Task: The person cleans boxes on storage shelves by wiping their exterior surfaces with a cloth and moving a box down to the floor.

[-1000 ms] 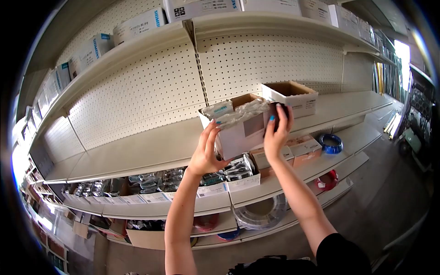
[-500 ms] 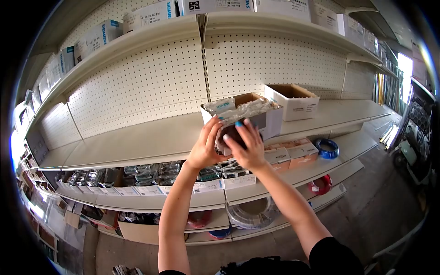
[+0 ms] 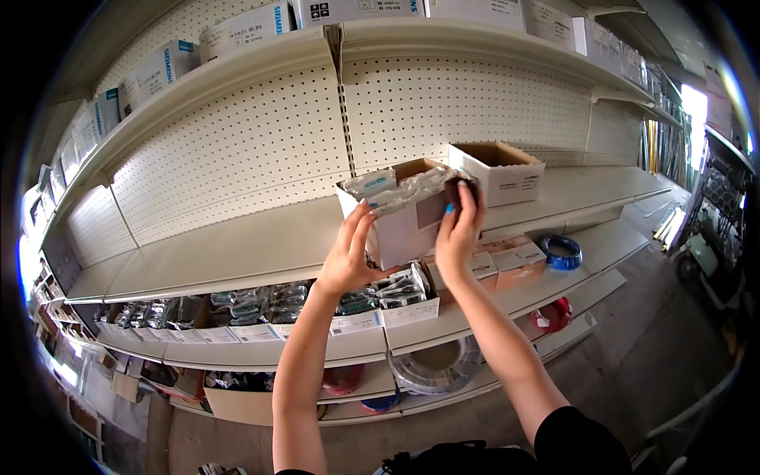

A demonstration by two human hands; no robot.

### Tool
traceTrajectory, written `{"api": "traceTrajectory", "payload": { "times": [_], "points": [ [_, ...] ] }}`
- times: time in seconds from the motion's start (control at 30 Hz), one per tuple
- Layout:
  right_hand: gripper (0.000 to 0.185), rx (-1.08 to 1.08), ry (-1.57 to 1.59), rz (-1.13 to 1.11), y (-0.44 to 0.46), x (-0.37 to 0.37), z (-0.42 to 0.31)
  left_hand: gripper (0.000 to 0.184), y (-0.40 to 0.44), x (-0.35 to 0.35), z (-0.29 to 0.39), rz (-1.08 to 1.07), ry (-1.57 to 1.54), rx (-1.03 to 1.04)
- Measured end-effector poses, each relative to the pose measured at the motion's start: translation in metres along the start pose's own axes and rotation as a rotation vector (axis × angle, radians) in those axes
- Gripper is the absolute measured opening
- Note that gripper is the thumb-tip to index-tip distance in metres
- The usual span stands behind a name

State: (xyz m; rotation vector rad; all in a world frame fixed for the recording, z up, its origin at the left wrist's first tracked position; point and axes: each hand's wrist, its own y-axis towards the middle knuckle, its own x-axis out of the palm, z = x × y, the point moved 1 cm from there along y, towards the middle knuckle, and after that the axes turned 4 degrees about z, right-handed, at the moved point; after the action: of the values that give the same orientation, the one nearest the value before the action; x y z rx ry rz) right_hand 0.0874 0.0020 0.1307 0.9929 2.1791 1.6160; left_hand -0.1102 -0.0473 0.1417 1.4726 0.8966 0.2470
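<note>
A filled white box (image 3: 398, 236) between both hands
The left hand (image 3: 345, 252) grips the filled white box at its left end; the right hand (image 3: 461, 231) holds a dark item (image 3: 461, 188) (shape unclear) against the right end, an open box (image 3: 511, 188) beyond.

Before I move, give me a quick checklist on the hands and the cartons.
1. Left hand on the packed carton: ok, fingers at its side.
2. Right hand free: not ok, it holds a dark object at the carton's front corner.
3. Packed carton closed: not ok, plastic packs show at the open top.
4. Packed carton's base fully supported: cannot tell.
5. Neighbouring carton empty: cannot tell, its bottom is hidden.
6. Blue coil away from both hands: ok, on the shelf below.
</note>
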Motion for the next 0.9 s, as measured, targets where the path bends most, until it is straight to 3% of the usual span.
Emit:
{"api": "traceTrajectory", "payload": {
  "times": [0.27, 0.43, 0.57, 0.7, 0.8, 0.9],
  "points": [
    [0.038, -0.403, 0.157, -0.148, -0.058, 0.012, -0.072, 0.084, -0.007, 0.004, -0.012, 0.029, 0.016, 0.023],
    [0.043, -0.573, 0.134, -0.218, -0.044, 0.011, -0.045, 0.091, -0.003, -0.001, -0.003, 0.034, -0.036, -0.003],
    [0.046, -0.451, 0.055, -0.213, -0.018, -0.001, -0.018, 0.103, -0.001, -0.002, -0.001, 0.024, 0.001, -0.011],
    [0.051, -0.155, -0.154, -0.129, 0.008, -0.005, 0.025, 0.112, -0.001, -0.002, -0.002, -0.006, 0.031, 0.016],
    [0.05, 0.026, -0.089, -0.139, 0.021, -0.009, 0.047, 0.113, -0.002, 0.0, -0.002, -0.019, 0.032, 0.011],
    [0.05, 0.069, -0.074, -0.142, 0.02, -0.01, 0.045, 0.114, -0.001, 0.0, 0.0, -0.041, 0.054, 0.026]
  ]
}}
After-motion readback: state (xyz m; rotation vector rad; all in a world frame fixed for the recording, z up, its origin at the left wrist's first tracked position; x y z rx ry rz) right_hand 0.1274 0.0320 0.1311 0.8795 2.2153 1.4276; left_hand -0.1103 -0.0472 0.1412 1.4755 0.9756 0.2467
